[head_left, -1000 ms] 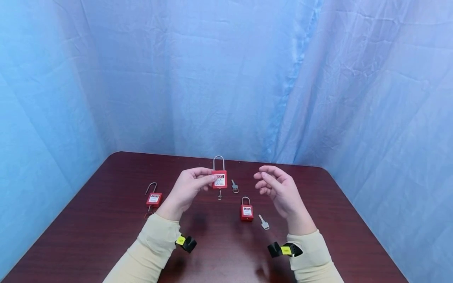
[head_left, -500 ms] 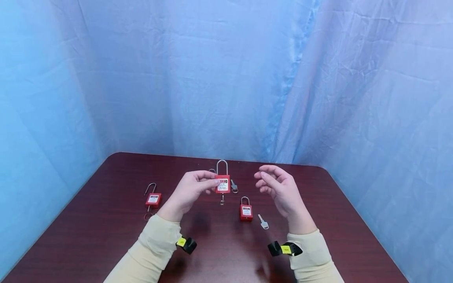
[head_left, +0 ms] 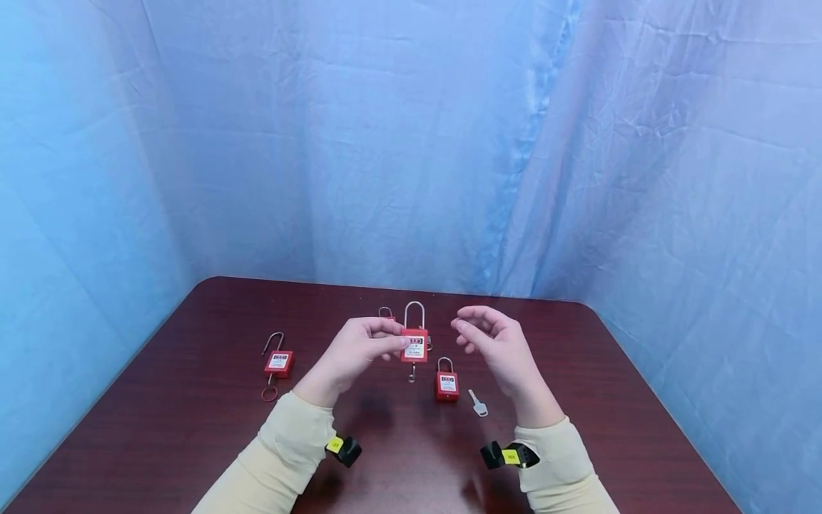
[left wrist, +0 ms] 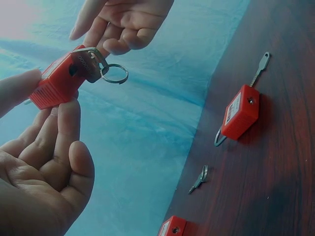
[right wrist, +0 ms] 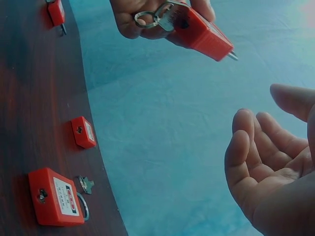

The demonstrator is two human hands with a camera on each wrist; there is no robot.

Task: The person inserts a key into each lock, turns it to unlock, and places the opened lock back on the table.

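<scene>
Far left on the surface lies an open lock, shackle swung out, ring below it. Next, our left hand holds the held lock up off the surface, upright, shackle on top; fingers and thumb pinch the red body from its left side. A key sits in the bottom keyway with its ring hanging free. A small lock sits behind, mostly hidden. Right of the held lock, a shut lock lies on the surface, a loose key just beside it. Our right hand hovers near the held lock, apart from it, fingers loosely curled and empty. To do this well, we judge: keep the left pinch firm on the body's sides, clear of the keyway, hold the lock steady, bring right thumb and forefinger onto the key's head, not the ring.
</scene>
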